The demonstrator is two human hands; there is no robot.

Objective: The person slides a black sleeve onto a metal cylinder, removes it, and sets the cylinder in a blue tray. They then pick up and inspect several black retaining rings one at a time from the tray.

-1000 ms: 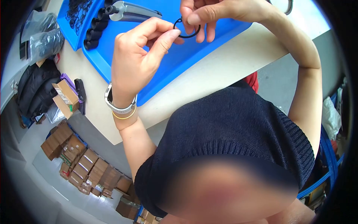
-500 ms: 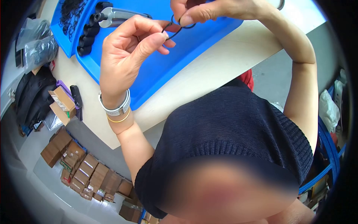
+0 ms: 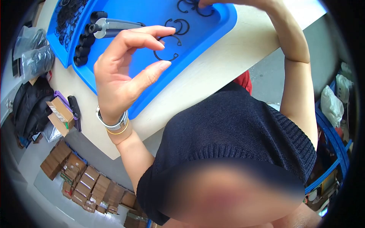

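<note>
My left hand (image 3: 125, 72), with a watch at the wrist, is open above the blue tray (image 3: 146, 93). Its thumb and fingers are curved apart and hold nothing. Beyond its fingertips, several black retaining rings lie in the tray, one being an open retaining ring (image 3: 175, 56) near the thumb. My right hand (image 3: 235, 2) is at the top edge of the view, mostly cut off. A fingertip of it meets another black retaining ring (image 3: 207, 15) at the tray's far part; its grip is out of sight.
A clear plastic cylinder with a black end (image 3: 110, 28) lies in the tray beside a row of short black cylinders (image 3: 81, 51). A second blue tray (image 3: 57, 47) holds a heap of black rings. A small open cardboard box (image 3: 61, 112) stands left of the table (image 3: 114, 142).
My hands have parted. The black ring between them has left my left hand, whose fingers have spread. My right hand has moved up and away, uncovering rings in the tray. The view has shifted slightly.
</note>
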